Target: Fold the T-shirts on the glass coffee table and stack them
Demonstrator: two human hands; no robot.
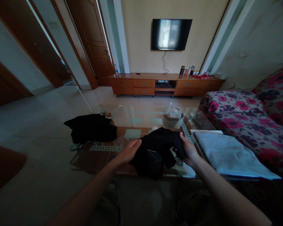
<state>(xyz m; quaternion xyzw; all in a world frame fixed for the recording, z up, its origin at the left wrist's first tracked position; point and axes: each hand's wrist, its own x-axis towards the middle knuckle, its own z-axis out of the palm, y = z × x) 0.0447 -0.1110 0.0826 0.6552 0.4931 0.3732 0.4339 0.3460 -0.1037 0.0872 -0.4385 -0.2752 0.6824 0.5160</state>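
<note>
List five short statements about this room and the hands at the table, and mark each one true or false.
1. The left hand and the right hand both touch the black garment at the near edge of the glass table. True.
2. The second black garment lies on the right side of the table. False: it lies on the left side.
3. A folded grey-blue cloth lies to the right of the hands. True.
4. The television stands on the wooden cabinet. False: it hangs on the wall above the cabinet.
5. The sofa is plain brown. False: it has a red and pink flower pattern.
</note>
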